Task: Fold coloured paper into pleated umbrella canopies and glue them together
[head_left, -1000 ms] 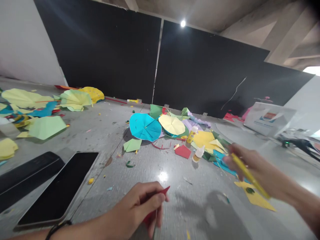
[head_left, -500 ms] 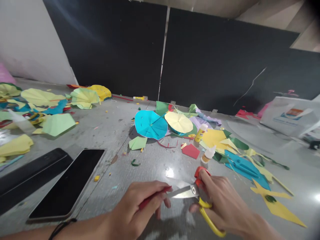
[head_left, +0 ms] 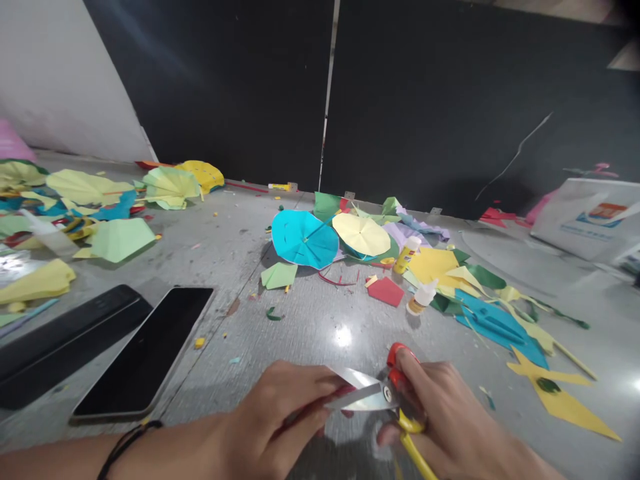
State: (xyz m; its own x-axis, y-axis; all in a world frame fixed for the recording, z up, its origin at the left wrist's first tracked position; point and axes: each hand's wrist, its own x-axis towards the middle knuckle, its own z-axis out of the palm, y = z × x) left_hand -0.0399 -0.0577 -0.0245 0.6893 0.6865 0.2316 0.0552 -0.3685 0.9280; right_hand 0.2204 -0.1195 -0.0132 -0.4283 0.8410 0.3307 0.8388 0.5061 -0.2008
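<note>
In front of me, my left hand (head_left: 280, 417) pinches a small dark-red piece (head_left: 298, 415), apparently folded or rolled paper, mostly covered by the fingers. My right hand (head_left: 445, 410) holds scissors (head_left: 387, 395) with one red handle loop and one yellow one. Their blades are spread and point left, reaching the left fingertips and the red piece's end. Whether they touch the piece is unclear. Beyond the hands lie a blue pleated paper disc (head_left: 305, 240), a cream pleated disc (head_left: 361, 235) and a red paper scrap (head_left: 385, 292).
A phone (head_left: 150, 353) and a long black case (head_left: 70, 340) lie at left. A white-capped glue bottle (head_left: 423, 297) and a yellow glue stick (head_left: 407, 255) stand ahead. Coloured paper, including a yellow cut-out (head_left: 565, 403), spreads right. A white bag (head_left: 585, 220) stands behind.
The scissor blades now show clearly apart, and less of the red piece sticks out past my left fingertips. The view has tilted slightly downward.
</note>
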